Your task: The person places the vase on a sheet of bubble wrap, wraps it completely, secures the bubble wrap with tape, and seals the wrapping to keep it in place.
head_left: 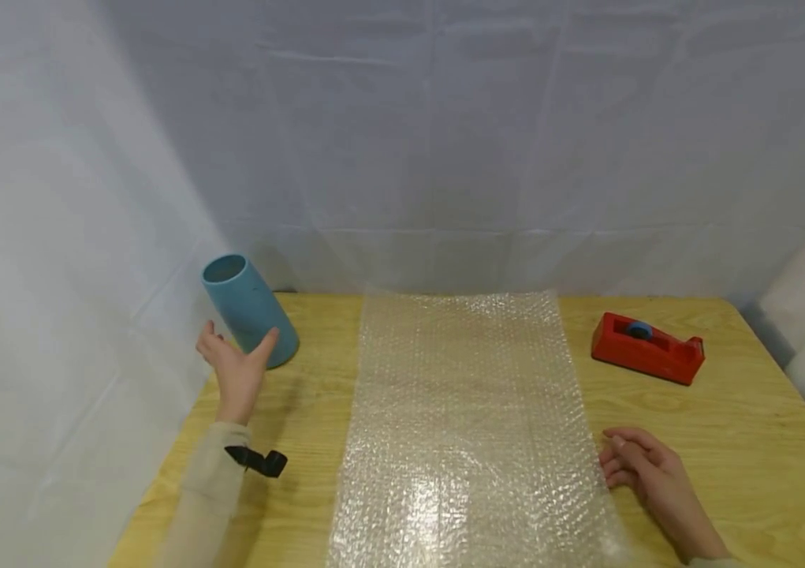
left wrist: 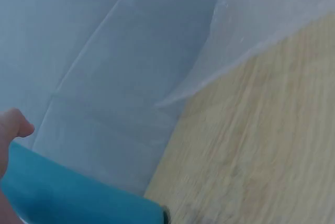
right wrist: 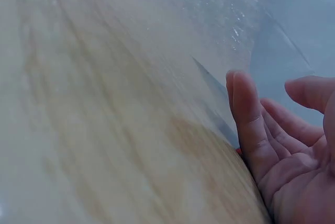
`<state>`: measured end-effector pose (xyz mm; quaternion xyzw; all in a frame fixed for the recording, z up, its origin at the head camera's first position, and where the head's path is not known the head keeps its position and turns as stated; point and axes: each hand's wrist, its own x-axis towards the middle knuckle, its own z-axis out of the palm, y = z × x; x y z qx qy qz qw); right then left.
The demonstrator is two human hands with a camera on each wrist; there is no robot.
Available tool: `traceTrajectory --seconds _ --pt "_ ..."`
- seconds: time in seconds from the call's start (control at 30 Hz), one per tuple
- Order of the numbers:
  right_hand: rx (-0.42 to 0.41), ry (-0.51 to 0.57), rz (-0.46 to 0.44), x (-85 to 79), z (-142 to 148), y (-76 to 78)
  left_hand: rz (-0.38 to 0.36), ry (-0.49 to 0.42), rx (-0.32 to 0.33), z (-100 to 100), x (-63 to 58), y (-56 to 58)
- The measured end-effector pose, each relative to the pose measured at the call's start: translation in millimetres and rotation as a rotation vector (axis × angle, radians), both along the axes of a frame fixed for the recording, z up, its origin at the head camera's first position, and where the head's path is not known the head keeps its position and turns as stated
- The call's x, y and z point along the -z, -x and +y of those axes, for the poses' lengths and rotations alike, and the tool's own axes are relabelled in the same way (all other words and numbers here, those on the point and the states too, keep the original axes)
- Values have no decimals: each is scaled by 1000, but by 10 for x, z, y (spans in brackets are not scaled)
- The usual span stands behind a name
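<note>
Blue vase (head_left: 249, 304) near table's (head_left: 743, 457) far-left corner; left hand (head_left: 237, 372) at its near side, fingers spread, contact hard to tell. Right hand (head_left: 657, 483) relaxed, empty, beside bubble wrap (head_left: 459, 379), toward table's right edge. Best: curl thumb and fingers evenly round vase before any lift.

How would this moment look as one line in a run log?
left hand: spread at blue container, contact unclear | right hand: loosely curled beside bubble wrap | red tape dispenser: on table

Head view from above, forward and down; wrist views close, tabletop (head_left: 764, 442) in common
</note>
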<state>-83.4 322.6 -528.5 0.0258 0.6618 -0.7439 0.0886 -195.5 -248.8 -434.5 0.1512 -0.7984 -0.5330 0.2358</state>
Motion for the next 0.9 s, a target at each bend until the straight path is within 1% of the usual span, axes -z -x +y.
traceTrajectory --seconds 0.1,0.23,0.37,0.47,0.57,0.73,0.83,0.9 --pt "-9 4 -12 6 2 9 -25 -11 8 -88 -36 99" --pt "-18 -9 -14 14 9 24 -36 -18 22 -132 -81 221" --pt "-15 -2 -5 25 14 19 2 -17 43 -126 -90 347" --pt "-17 -4 -7 31 25 10 40 -28 41 -123 -76 432" --pt "-21 -11 -14 29 28 7 63 -31 14 -145 -51 503" --pt "-19 -44 -15 18 12 7 79 -2 -33 -212 13 587" --pt "-8 -72 -4 22 -3 7 91 33 -84 -246 58 602" --pt "-8 -76 0 29 -10 2 94 60 -120 -252 81 586"
